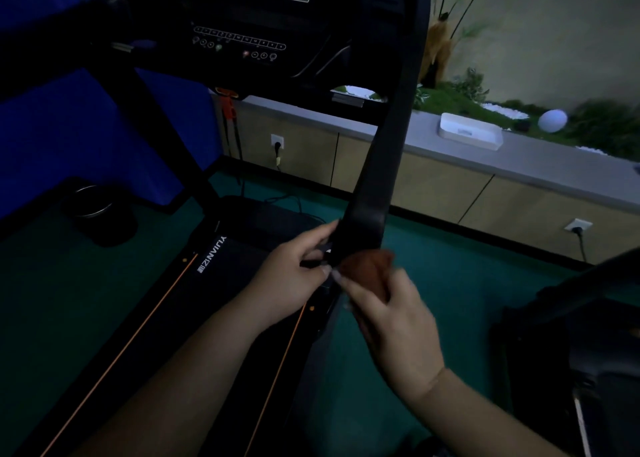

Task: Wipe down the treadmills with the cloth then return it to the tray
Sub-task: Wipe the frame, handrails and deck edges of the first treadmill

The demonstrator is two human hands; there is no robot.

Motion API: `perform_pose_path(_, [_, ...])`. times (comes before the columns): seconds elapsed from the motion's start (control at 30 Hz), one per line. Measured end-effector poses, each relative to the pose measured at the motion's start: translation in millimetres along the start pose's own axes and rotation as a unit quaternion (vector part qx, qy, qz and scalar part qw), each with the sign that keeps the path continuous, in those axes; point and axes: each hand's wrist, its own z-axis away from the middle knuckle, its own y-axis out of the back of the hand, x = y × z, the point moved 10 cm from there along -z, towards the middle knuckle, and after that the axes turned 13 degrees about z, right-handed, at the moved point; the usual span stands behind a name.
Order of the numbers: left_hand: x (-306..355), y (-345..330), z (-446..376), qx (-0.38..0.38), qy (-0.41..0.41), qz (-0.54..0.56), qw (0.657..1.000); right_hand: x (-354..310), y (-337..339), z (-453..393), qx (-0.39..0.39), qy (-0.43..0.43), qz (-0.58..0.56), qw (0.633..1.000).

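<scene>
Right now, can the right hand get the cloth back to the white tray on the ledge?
Probably not from here. The right hand holds the cloth low at the treadmill upright; the white tray sits well beyond, though nothing blocks the way.

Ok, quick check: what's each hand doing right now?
Left hand: fingers curled round the base of the treadmill upright, gripping it.
Right hand: holds the reddish-brown cloth against that upright.

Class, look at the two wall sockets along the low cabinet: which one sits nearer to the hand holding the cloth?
The right-hand socket. It sits low beside the right hand gripping the cloth; the other socket is farther back, behind the treadmill.
</scene>
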Motion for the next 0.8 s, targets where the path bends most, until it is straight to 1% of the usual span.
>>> perform_pose_path(0.07, [1.8,1.6,2.5,-0.007,0.002,-0.005,1.000,1.5,-5.4,5.0,-0.001,-0.005,0.004,1.000])
perform_pose_path(0.2, [2.9,4.6,5.2,-0.002,0.001,-0.008,1.000,13.0,29.4,-53.7,0.089,-0.055,-0.009,0.994])
perform_pose_path(0.27, [2.9,3.2,6.4,0.003,-0.001,-0.009,1.000,17.9,36.3,-67.8,0.102,-0.068,-0.016,0.992])
perform_pose_path(0.33, [2.1,1.3,8.7,0.005,0.006,-0.010,1.000,12.1,27.7,-50.7,0.077,-0.032,-0.003,0.997])
perform_pose_path(0.4, [0.9,2.6,12.3,0.005,0.011,-0.013,1.000,2.9,3.7,-12.9,0.014,0.018,0.013,1.000])
perform_pose_path(0.47, [2.8,5.7,18.6,0.006,0.010,-0.028,1.000,0.0,-13.2,16.8,-0.045,0.030,-0.003,0.999])
perform_pose_path(0.53, [12.0,12.5,26.3,0.027,-0.002,-0.026,0.999,3.1,-9.5,17.6,-0.056,-0.014,-0.052,0.997])
perform_pose_path(0.6, [27.2,18.3,36.8,0.071,-0.021,0.013,0.997,-4.5,5.8,2.9,-0.051,-0.050,-0.160,0.984])
perform_pose_path(0.67, [43.5,19.2,49.4,0.102,-0.040,0.082,0.991,-21.9,15.0,-13.4,-0.071,-0.055,-0.289,0.953])
perform_pose_path(0.7, [47.0,16.0,55.0,0.106,-0.037,0.117,0.987,-32.4,16.5,-20.0,-0.092,-0.052,-0.336,0.936])
perform_pose_path(0.73, [48.2,11.1,60.1,0.106,-0.032,0.144,0.983,-41.1,17.2,-25.1,-0.109,-0.050,-0.364,0.924])
perform_pose_path(0.8, [49.0,6.2,67.1,0.121,-0.039,0.147,0.981,-45.3,16.2,-31.0,-0.116,-0.066,-0.392,0.910])
